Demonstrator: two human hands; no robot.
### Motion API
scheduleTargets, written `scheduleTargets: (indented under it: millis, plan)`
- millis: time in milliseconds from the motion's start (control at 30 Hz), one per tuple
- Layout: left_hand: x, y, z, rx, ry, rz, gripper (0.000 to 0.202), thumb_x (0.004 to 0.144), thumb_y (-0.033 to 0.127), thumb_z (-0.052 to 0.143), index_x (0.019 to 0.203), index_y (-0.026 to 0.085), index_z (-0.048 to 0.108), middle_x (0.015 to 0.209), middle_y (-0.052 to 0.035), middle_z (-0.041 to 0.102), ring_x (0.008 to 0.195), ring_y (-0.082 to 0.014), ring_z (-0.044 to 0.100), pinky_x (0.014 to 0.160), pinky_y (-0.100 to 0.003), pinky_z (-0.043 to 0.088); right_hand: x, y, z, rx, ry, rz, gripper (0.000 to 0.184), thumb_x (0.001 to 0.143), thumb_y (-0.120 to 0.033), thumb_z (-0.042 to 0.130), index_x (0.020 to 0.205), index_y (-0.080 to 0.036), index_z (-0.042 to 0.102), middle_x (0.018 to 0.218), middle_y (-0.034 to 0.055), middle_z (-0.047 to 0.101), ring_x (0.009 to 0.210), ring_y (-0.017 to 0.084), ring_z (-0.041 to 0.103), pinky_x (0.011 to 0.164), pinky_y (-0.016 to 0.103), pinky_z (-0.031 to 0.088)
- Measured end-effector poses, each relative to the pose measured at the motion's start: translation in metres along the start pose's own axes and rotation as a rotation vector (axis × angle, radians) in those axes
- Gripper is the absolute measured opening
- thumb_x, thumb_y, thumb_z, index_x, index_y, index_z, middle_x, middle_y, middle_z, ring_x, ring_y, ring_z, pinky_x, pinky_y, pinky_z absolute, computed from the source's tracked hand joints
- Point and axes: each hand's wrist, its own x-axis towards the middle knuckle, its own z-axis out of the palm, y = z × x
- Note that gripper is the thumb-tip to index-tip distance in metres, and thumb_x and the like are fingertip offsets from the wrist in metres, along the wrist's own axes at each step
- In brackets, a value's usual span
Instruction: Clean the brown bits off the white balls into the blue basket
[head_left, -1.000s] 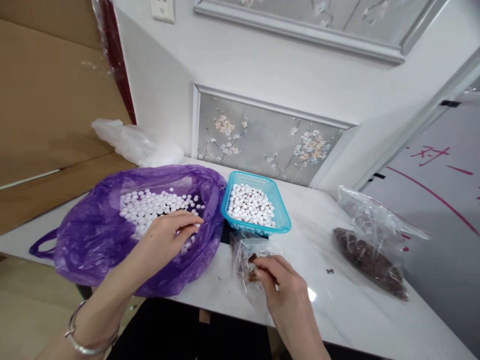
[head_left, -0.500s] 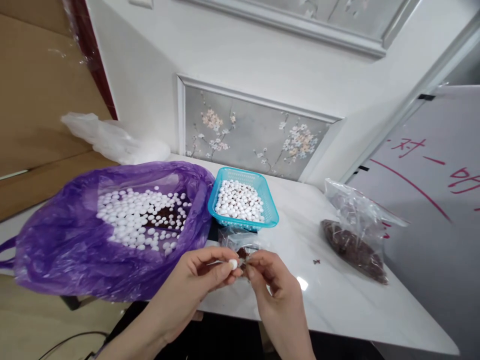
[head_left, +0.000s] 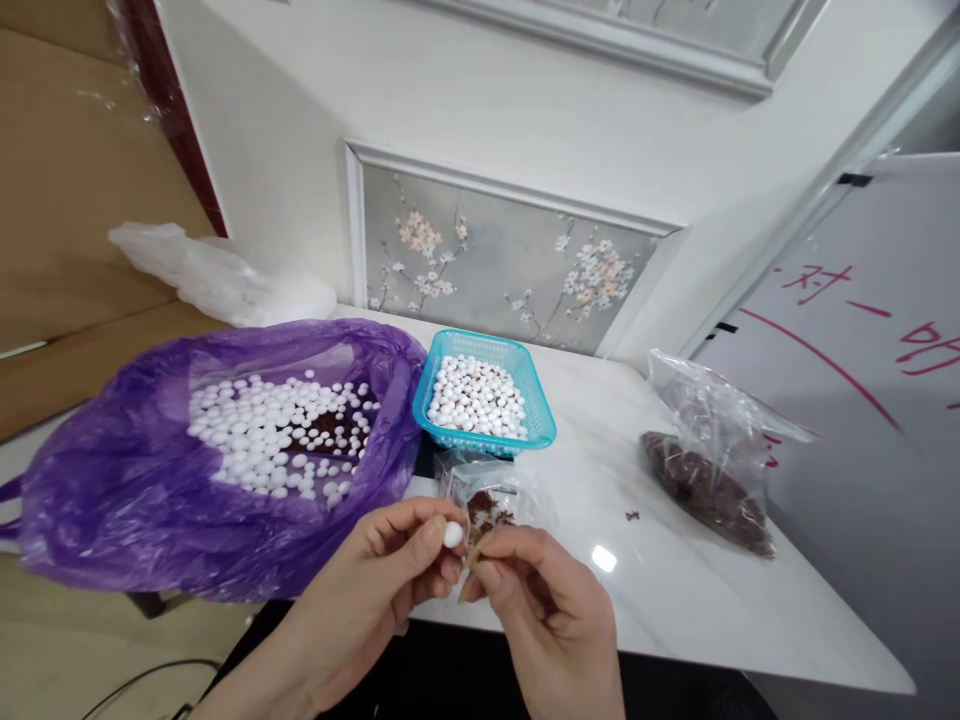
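My left hand (head_left: pixel 379 575) pinches a small white ball (head_left: pixel 452 534) between thumb and fingers, just above the table's near edge. My right hand (head_left: pixel 536 605) is closed in a pinch right beside it, fingertips almost touching the ball; what it holds is too small to name. Just behind the hands lies a small clear bag (head_left: pixel 487 500) with brown bits. To the left, an open purple plastic bag (head_left: pixel 112 490) holds many white balls (head_left: pixel 262 430). A turquoise basket (head_left: pixel 541 432) full of white balls stands behind the small bag.
A larger clear bag of brown pieces (head_left: pixel 705 470) lies at the right on the white marble table (head_left: pixel 660 590). A crumpled white plastic bag (head_left: pixel 217 275) sits at the back left by cardboard sheets. A loose brown bit (head_left: pixel 634 516) lies on the table.
My left hand left the purple bag with a white ball and came to the front. My right hand rose from the small clear bag to meet it.
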Motion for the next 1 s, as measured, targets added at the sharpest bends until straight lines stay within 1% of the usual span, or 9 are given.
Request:
scheduleTargets:
  millis: [167,233,333,400,467,567,633,833,1000]
  plan:
    - [-0.002,0.001,0.0,-0.108,-0.04,-0.042,0.02,0.086,0.03,0.066,0.074,0.014,0.069,0.061,0.0018,0.056,0.056,-0.0054,0.048,0.058,-0.014,0.042,-0.001,-0.005,0.005,0.128,0.058,0.159,0.005,0.082,-0.027,0.071,0.081,-0.022,0.072,0.068,-0.0007,0.067,0.06,0.013,0.064,0.059,0.023,0.054]
    - [-0.002,0.001,-0.001,-0.134,-0.045,-0.061,0.019,0.086,0.03,0.067,0.074,0.014,0.068,0.061,0.0018,0.054,0.057,-0.0063,0.049,0.059,-0.015,0.042,-0.002,-0.007,0.007,0.188,0.083,0.234,0.011,0.079,-0.032,0.075,0.08,-0.021,0.072,0.065,-0.0005,0.068,0.058,0.013,0.064,0.059,0.024,0.056]
    - [-0.004,0.001,-0.002,-0.142,-0.036,-0.077,0.019,0.086,0.031,0.067,0.076,0.015,0.069,0.061,0.0018,0.054,0.056,-0.0071,0.048,0.06,-0.017,0.043,-0.003,-0.007,0.007,0.219,0.078,0.275,0.013,0.078,-0.033,0.076,0.079,-0.021,0.072,0.063,0.0,0.068,0.056,0.014,0.064,0.058,0.026,0.056]
    - [-0.005,0.001,-0.001,-0.129,-0.029,-0.065,0.019,0.086,0.032,0.066,0.077,0.015,0.069,0.062,0.0017,0.055,0.054,-0.0064,0.046,0.058,-0.017,0.042,-0.003,-0.007,0.006,0.211,0.049,0.272,0.009,0.081,-0.031,0.073,0.081,-0.022,0.073,0.065,-0.0002,0.068,0.058,0.014,0.064,0.059,0.025,0.055]
    - [-0.006,0.001,0.002,-0.096,-0.028,-0.033,0.02,0.086,0.032,0.066,0.075,0.015,0.068,0.064,0.0018,0.055,0.053,-0.0057,0.044,0.055,-0.016,0.04,-0.002,-0.005,0.006,0.193,0.012,0.226,0.005,0.084,-0.026,0.07,0.081,-0.023,0.073,0.069,0.0001,0.068,0.062,0.014,0.064,0.061,0.024,0.055]
    - [-0.007,-0.002,0.004,-0.045,-0.024,0.016,0.022,0.087,0.032,0.065,0.074,0.015,0.068,0.063,0.0023,0.054,0.055,-0.0057,0.044,0.054,-0.015,0.037,0.0,-0.001,0.006,0.179,-0.051,0.113,0.008,0.086,-0.019,0.067,0.083,-0.024,0.073,0.08,0.0008,0.065,0.071,0.014,0.065,0.065,0.024,0.055]
    - [-0.007,-0.004,0.004,-0.024,-0.01,0.035,0.02,0.087,0.033,0.065,0.076,0.016,0.069,0.063,0.0025,0.055,0.056,-0.0062,0.044,0.055,-0.015,0.037,0.001,0.002,0.007,0.208,-0.082,0.077,0.011,0.086,-0.017,0.066,0.085,-0.025,0.073,0.084,0.0003,0.062,0.073,0.014,0.065,0.065,0.024,0.056]
    - [-0.007,-0.005,0.003,0.083,0.036,0.094,0.018,0.087,0.034,0.065,0.078,0.018,0.069,0.064,0.0025,0.055,0.061,-0.0081,0.044,0.059,-0.017,0.037,0.001,0.002,0.01,0.23,-0.077,0.098,0.013,0.085,-0.014,0.067,0.083,-0.025,0.073,0.082,-0.0007,0.058,0.07,0.013,0.063,0.065,0.025,0.054]
    - [-0.007,-0.004,0.004,0.123,0.033,0.126,0.02,0.086,0.035,0.066,0.076,0.018,0.069,0.063,0.0026,0.053,0.061,-0.009,0.043,0.06,-0.019,0.037,0.0,0.002,0.01,0.251,-0.071,0.145,0.012,0.086,-0.015,0.066,0.081,-0.024,0.072,0.079,-0.0015,0.059,0.07,0.012,0.062,0.067,0.024,0.053]
